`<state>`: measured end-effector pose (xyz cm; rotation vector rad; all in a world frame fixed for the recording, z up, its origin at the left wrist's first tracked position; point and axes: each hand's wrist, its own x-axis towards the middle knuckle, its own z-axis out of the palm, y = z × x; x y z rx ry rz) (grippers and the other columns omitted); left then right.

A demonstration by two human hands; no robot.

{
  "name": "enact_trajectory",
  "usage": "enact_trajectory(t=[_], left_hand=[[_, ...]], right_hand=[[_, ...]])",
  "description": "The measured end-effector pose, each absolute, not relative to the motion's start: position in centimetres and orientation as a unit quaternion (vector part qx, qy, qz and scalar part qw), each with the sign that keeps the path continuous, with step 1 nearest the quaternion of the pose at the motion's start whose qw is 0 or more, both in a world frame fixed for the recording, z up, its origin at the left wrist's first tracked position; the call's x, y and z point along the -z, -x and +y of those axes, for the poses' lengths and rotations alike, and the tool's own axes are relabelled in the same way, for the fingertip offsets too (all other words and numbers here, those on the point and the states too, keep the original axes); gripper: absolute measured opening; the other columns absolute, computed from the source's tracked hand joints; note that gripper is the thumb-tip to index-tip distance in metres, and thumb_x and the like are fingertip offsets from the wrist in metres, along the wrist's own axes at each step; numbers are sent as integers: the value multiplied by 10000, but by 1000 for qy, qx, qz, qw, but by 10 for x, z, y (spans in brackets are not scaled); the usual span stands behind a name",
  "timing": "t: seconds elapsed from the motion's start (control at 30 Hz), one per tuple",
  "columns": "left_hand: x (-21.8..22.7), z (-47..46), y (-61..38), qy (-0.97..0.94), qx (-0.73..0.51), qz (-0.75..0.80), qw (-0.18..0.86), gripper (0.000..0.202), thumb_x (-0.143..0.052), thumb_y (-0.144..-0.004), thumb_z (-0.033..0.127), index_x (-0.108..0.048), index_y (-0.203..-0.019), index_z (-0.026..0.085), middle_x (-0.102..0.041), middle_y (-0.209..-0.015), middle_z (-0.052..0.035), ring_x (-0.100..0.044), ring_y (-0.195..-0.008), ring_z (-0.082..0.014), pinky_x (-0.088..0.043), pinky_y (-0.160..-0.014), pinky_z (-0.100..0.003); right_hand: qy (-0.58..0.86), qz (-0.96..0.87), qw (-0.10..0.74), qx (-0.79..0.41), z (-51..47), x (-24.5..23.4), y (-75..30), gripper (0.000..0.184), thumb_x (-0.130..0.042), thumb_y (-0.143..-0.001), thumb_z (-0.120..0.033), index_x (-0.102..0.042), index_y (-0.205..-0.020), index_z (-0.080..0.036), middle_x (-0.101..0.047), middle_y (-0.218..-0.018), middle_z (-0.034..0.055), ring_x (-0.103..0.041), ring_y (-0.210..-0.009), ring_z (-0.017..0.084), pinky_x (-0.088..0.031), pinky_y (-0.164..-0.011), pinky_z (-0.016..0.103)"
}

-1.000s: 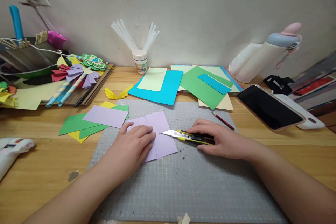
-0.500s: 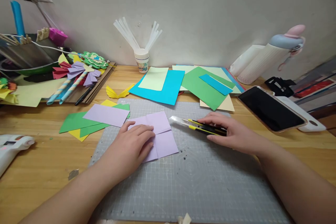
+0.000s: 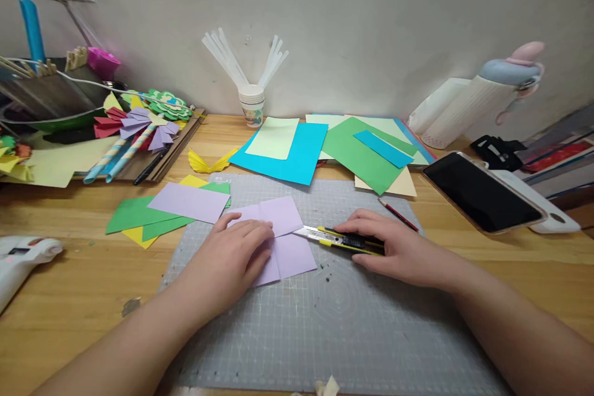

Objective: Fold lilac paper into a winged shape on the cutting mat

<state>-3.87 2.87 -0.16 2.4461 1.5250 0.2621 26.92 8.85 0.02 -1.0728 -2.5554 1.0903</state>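
Note:
A creased lilac sheet of paper (image 3: 292, 253) lies on the grey cutting mat (image 3: 352, 334). My left hand (image 3: 241, 253) rests flat over its left part, fingers stretched out and hiding that side. My right hand (image 3: 380, 244) grips a black and yellow utility knife (image 3: 348, 240). Its blade points left and its tip is at the paper's right edge, by the middle crease; a gap shows along that crease near the blade. Left of the sheet, a smaller lilac strip (image 3: 190, 201) lies on green paper pieces (image 3: 134, 215) and yellow ones.
A pencil (image 3: 399, 215) lies behind my right hand. Blue paper (image 3: 297, 167) and green paper (image 3: 362, 154) lie at the back. A paper cup (image 3: 252, 108) holds white sticks. On the right are a phone (image 3: 482, 192) and a bottle (image 3: 473, 105); a white glue gun (image 3: 28, 260) sits left.
My right hand has moved left and slightly down with the utility knife, bringing its blade to the lilac sheet's edge. The pencil has come into view. My left hand stays in place.

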Motion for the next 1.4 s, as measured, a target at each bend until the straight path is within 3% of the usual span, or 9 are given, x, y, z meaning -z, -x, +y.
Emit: enact_trajectory(t=[0.7, 1.4], left_hand=[[4, 28, 38, -850, -87, 509, 105, 209, -464, -951, 254, -662, -1019, 259, -656, -1292, -21, -604, -1171, -198, -257, -1104, -503], [3, 29, 39, -851, -82, 509, 102, 203, -469, -945, 247, -661, -1012, 252, -659, -1288, -15, -607, -1170, -196, -273, -1097, -494]], right_hand=[[341, -852, 73, -390, 75, -2, -251, 429, -626, -807, -136, -577, -1226, -214, -563, -1070, 46, -558, -1001, 201, -435, -896, 332], [335, -850, 67, -401, 74, -3, -250, 415, -616, -776, -98, -594, -1164, -242, -554, -1020, 19, -551, -947, 181, -424, -836, 298]])
